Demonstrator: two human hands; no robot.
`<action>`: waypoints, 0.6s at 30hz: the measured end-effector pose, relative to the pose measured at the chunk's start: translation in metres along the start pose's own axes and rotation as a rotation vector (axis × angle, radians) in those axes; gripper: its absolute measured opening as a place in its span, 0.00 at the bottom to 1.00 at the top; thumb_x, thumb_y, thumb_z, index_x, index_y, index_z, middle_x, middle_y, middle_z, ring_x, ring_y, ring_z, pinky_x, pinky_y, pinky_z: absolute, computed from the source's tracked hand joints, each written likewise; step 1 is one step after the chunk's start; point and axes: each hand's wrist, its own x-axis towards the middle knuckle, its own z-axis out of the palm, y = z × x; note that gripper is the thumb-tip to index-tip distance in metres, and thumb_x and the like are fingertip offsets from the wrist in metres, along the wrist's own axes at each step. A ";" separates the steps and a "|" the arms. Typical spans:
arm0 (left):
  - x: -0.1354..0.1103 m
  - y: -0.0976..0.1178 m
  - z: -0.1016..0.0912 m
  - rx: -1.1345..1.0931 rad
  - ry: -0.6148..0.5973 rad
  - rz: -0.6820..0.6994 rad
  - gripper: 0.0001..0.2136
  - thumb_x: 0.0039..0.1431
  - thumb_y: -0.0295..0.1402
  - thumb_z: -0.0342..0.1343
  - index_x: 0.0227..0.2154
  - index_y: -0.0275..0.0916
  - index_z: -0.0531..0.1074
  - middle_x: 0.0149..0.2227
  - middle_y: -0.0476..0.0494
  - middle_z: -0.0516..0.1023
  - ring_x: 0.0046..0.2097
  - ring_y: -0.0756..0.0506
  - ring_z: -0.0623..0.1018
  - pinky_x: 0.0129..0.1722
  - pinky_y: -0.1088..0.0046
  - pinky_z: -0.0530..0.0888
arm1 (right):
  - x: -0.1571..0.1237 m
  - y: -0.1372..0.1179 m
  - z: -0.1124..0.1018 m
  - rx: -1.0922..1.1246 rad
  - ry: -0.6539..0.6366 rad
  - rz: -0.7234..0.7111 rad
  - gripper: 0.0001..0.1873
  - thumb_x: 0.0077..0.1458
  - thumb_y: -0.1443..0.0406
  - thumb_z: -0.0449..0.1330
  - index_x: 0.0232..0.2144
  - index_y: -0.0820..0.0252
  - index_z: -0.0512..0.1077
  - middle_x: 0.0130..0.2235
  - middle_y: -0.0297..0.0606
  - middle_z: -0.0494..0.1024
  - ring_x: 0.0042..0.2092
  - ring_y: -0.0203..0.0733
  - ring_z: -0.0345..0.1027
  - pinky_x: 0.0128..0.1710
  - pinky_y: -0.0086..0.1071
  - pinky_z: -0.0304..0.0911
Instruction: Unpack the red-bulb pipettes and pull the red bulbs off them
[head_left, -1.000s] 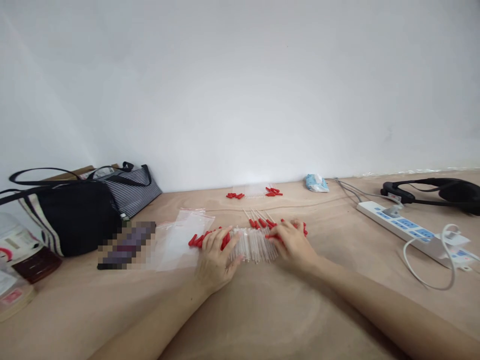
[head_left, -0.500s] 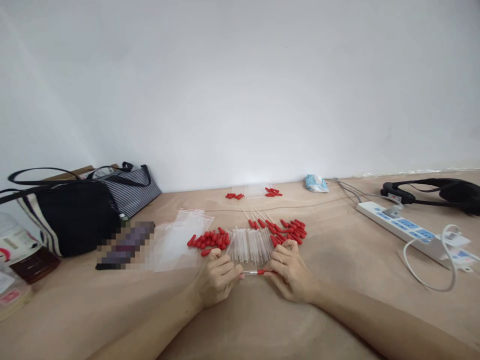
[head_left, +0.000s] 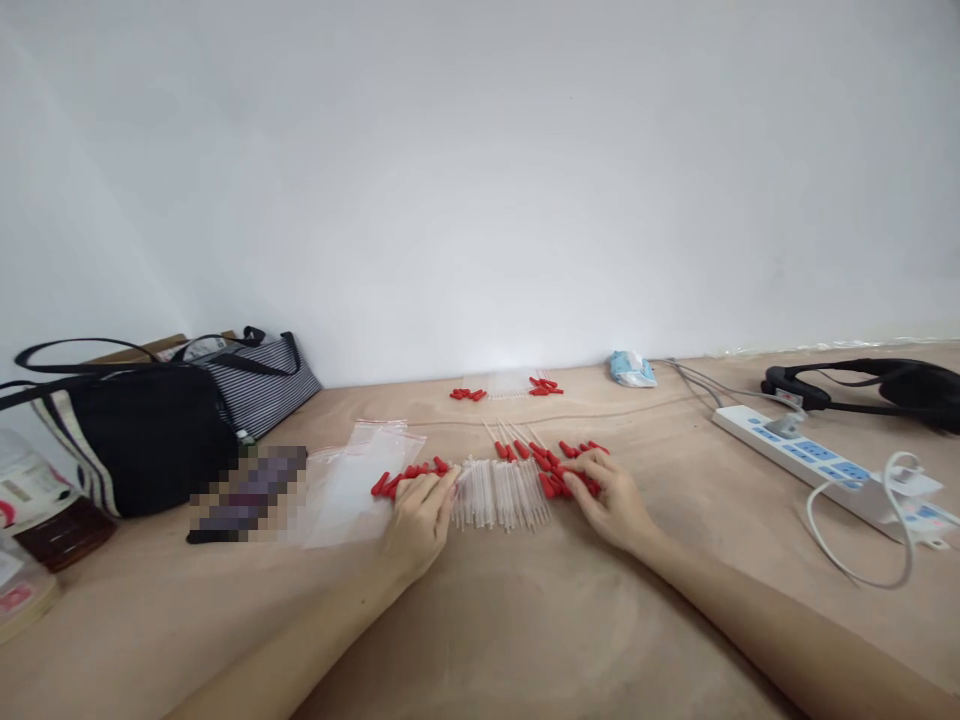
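A row of thin clear tubes lies side by side on the table in front of me. My left hand is at the left end of that row, fingers pressed together, beside red rubber bulbs it partly covers. Whatever is between those fingertips is too small to tell. At the right of the tubes, my right hand reaches over more red bulbs, thumb and fingers apart and curved above them. Behind the row lie several tubes with red bulbs fitted.
Clear zip bags lie left of the bulbs, near a pixelated dark object. Bags and bottles stand farther left. A power strip, cables, a black headset and a blue-white packet are right. More droppers lie near the wall.
My hands have separated from the tube with a red bulb they held together at the front. Left moved to the tubes' left end; right moved up over the right-hand bulbs.
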 end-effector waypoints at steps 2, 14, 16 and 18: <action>0.013 0.006 0.007 -0.009 -0.005 0.002 0.12 0.60 0.27 0.40 0.39 0.35 0.68 0.29 0.45 0.74 0.31 0.48 0.73 0.34 0.70 0.64 | 0.017 0.008 0.002 -0.058 0.003 0.148 0.13 0.54 0.65 0.47 0.37 0.60 0.69 0.34 0.40 0.72 0.36 0.39 0.66 0.36 0.32 0.60; 0.027 0.026 0.033 -0.004 -0.141 0.136 0.08 0.55 0.26 0.47 0.22 0.37 0.67 0.23 0.48 0.71 0.28 0.47 0.70 0.33 0.69 0.61 | 0.058 0.027 0.011 -0.391 -0.172 0.379 0.09 0.47 0.58 0.56 0.25 0.56 0.71 0.30 0.35 0.75 0.42 0.44 0.63 0.42 0.39 0.46; 0.025 0.027 0.029 -0.058 -0.156 0.118 0.07 0.54 0.31 0.49 0.25 0.37 0.68 0.24 0.47 0.71 0.29 0.47 0.70 0.34 0.68 0.61 | 0.057 0.024 0.011 -0.412 -0.186 0.369 0.11 0.49 0.57 0.55 0.25 0.56 0.72 0.33 0.35 0.75 0.43 0.44 0.62 0.42 0.38 0.46; 0.022 0.027 0.024 -0.099 -0.153 0.094 0.08 0.53 0.37 0.51 0.26 0.37 0.69 0.25 0.46 0.72 0.30 0.46 0.70 0.34 0.67 0.61 | 0.057 0.019 0.010 -0.447 -0.214 0.346 0.13 0.50 0.56 0.54 0.26 0.56 0.73 0.35 0.37 0.74 0.43 0.44 0.61 0.41 0.38 0.46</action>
